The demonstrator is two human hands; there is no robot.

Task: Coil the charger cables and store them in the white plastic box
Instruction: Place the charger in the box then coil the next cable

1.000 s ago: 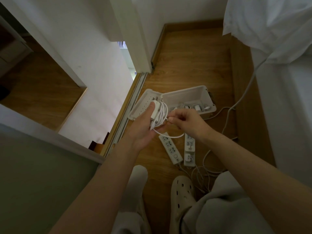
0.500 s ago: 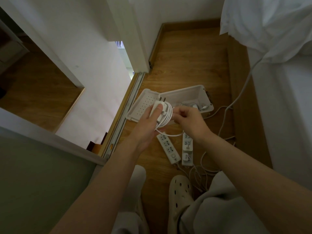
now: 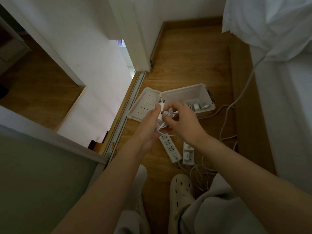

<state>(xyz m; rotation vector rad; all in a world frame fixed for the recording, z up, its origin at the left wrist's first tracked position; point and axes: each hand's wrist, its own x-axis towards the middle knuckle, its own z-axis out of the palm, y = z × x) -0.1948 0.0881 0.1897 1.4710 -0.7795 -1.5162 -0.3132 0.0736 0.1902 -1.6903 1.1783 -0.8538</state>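
Note:
My left hand (image 3: 148,127) grips a white charger (image 3: 160,112) with its cable wound in loops around it. My right hand (image 3: 182,120) pinches the cable's plug end (image 3: 166,113) against the coil. Both hands hover just in front of the white plastic box (image 3: 185,93), which stands open on the wooden floor. Its perforated lid (image 3: 145,105) lies folded out to the left. A few white adapters and cables (image 3: 197,106) lie inside the box at the right end.
Two white power strips (image 3: 170,147) (image 3: 188,152) lie on the floor below my hands, with loose white cables (image 3: 200,173) trailing near my feet. A long cable (image 3: 243,92) runs up toward the white bedding at right. A sliding door track (image 3: 126,112) borders the left.
The last loose length of cable has been wound onto the coil. My right hand moved left and now pinches the plug end against the charger.

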